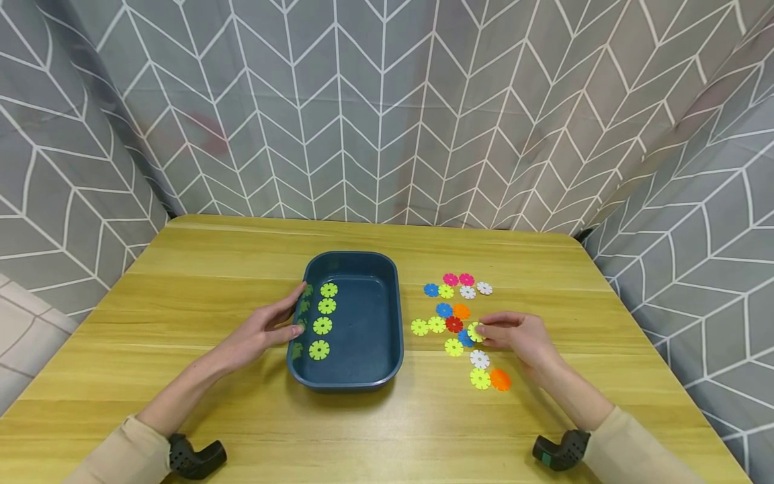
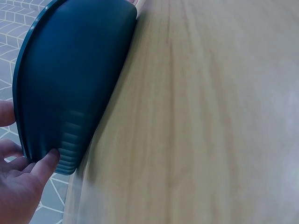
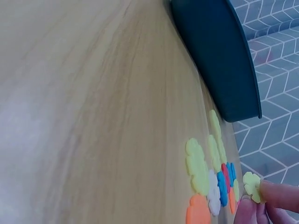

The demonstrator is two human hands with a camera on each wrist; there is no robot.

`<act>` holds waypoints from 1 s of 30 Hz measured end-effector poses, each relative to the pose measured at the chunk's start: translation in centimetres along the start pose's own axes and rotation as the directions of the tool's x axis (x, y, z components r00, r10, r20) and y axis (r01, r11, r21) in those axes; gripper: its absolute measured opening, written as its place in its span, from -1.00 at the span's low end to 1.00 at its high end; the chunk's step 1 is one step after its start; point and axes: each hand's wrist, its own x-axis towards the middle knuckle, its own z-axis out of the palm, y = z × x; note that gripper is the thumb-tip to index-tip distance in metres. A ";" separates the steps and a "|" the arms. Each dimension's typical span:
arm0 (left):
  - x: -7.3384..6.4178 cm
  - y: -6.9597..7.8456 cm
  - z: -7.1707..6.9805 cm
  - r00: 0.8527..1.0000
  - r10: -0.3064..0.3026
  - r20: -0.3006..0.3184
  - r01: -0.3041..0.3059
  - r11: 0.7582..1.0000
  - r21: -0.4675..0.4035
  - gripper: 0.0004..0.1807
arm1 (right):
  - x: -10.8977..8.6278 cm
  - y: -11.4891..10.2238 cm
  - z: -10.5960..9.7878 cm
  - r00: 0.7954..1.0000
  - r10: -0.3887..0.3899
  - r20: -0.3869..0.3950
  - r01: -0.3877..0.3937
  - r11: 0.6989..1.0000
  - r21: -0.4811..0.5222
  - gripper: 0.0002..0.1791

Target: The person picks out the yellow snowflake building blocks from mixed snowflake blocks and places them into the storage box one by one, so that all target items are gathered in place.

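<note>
A dark blue plastic bin (image 1: 367, 386) stands mid-table. My left hand (image 1: 266, 327) holds its left side, thumb over the rim and fingers against the outer wall (image 2: 74, 84). Inside, several yellow-green snowflake discs (image 1: 323, 325) form a line along the left, mirrored in the wall. To the bin's right, my right hand (image 1: 520, 336) pinches one yellow-green snowflake disc (image 3: 251, 185) between thumb and fingers, lifted over the others. Around it lie loose discs: a red one (image 1: 454, 325), an orange one (image 1: 500, 380), a white one (image 1: 480, 359) and a blue one (image 1: 444, 310).
Pink discs (image 1: 458, 279) lie at the far side of the loose group. The wooden table (image 1: 230, 269) reaches back to a grey patterned curtain (image 1: 363, 121), which also hangs at both sides. Each wrist carries a black strapped device (image 1: 196, 457).
</note>
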 end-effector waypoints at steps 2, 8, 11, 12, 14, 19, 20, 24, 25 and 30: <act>0.0 0.0 0.0 1.000 -0.002 0.001 0.002 1.000 -0.002 -0.22 | 0.0 -0.1 0.1 1.000 0.000 0.002 0.000 1.000 -0.003 -0.54; 0.0 0.0 0.0 1.000 -0.005 0.003 0.005 1.000 -0.001 -0.22 | 0.0 -0.4 0.3 1.000 -0.003 0.010 0.003 1.000 0.000 -0.52; 0.0 0.0 0.0 1.000 -0.007 0.000 0.007 1.000 -0.001 -0.22 | 0.0 -0.5 0.5 1.000 -0.001 0.014 0.001 1.000 -0.004 -0.50; 0.0 0.0 0.0 1.000 -0.008 0.000 0.008 1.000 -0.002 -0.22 | 0.0 -0.6 0.5 1.000 0.001 0.015 -0.001 1.000 -0.004 -0.50; 0.0 0.0 0.0 1.000 -0.009 -0.001 0.009 1.000 -0.001 -0.22 | 0.1 -0.7 0.6 1.000 0.001 0.016 -0.001 1.000 -0.007 -0.50; 0.0 -0.1 0.0 1.000 -0.010 -0.001 0.010 1.000 -0.004 -0.22 | 0.2 -1.0 1.0 1.000 0.005 0.020 -0.006 1.000 0.001 -0.50; 0.0 -0.1 0.0 1.000 -0.010 -0.001 0.010 1.000 -0.003 -0.22 | 0.2 -1.1 1.1 1.000 0.007 0.022 -0.007 1.000 0.001 -0.50; 0.0 -0.1 0.0 1.000 -0.012 -0.002 0.012 1.000 0.000 -0.22 | 0.2 -1.5 1.7 0.999 0.006 0.042 -0.006 1.000 0.004 -0.52; 0.0 0.0 0.0 1.000 -0.012 -0.002 0.012 1.000 -0.001 -0.22 | 0.2 -1.6 1.8 0.999 0.007 0.048 -0.007 1.000 0.005 -0.52; 0.0 -0.1 0.0 1.000 -0.012 -0.003 0.012 1.000 0.001 -0.22 | 0.2 -2.4 2.9 0.996 0.015 0.083 -0.017 0.999 0.027 -0.56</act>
